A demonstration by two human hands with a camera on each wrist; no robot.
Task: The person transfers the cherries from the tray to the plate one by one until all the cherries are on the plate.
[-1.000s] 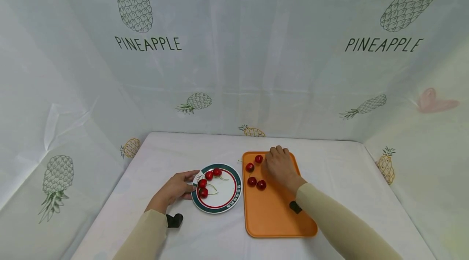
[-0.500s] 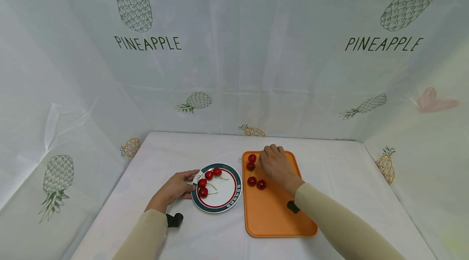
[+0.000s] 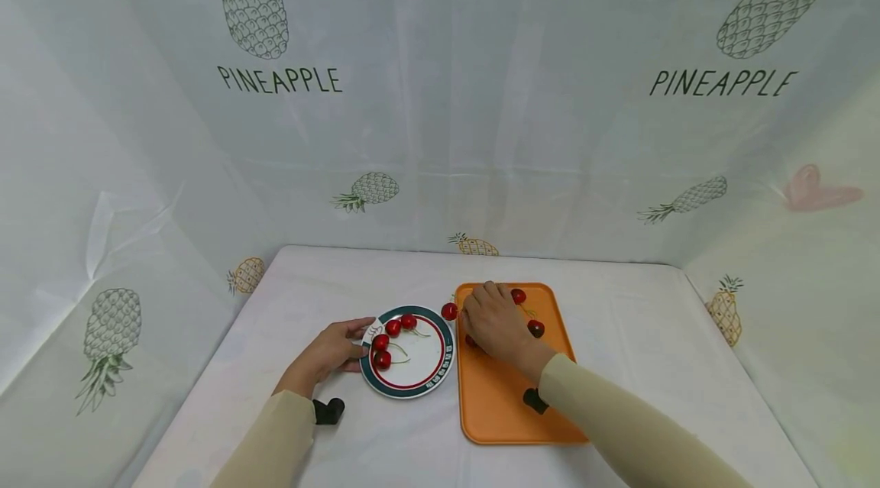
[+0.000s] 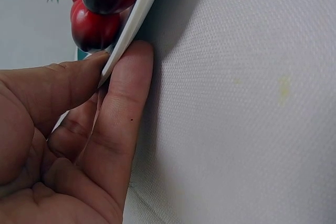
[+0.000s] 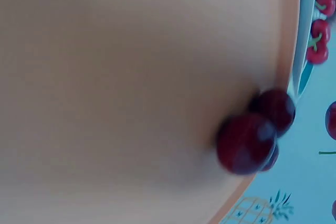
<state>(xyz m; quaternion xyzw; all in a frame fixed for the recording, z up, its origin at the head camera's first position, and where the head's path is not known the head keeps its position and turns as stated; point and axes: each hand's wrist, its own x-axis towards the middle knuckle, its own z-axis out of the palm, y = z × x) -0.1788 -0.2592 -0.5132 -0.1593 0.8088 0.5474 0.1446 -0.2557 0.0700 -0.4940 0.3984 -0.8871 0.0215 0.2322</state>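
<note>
On the left, my left hand point(image 3: 330, 350) pinches the rim of a white plate point(image 3: 422, 366) with a green border; the left wrist view shows the thumb point(image 4: 68, 82) above the rim and fingers below. Several red cherries point(image 3: 382, 360) with stems lie on that plate. My right hand point(image 3: 496, 324) is over the upper left of an orange tray point(image 3: 491, 415), fingers curled down, a cherry point(image 3: 449, 311) at its fingertips by the tray's left edge. Its fingertips are hidden. Another cherry point(image 3: 470, 340) is partly covered by this hand. Dark cherries point(image 5: 245, 142) cluster low in the right wrist view.
To the right of my right hand, two more cherries point(image 3: 535, 328) joined by a stem lie in the tray. Plate and tray stand side by side on a white-covered table point(image 3: 385, 442). A pineapple-print curtain point(image 3: 495, 129) rises behind the table's far edge.
My right hand has moved left and slightly nearer, the cherry at its fingertips shifting left to the tray's edge. Two cherries at the tray's right now show. My left hand and the plate stay put.
</note>
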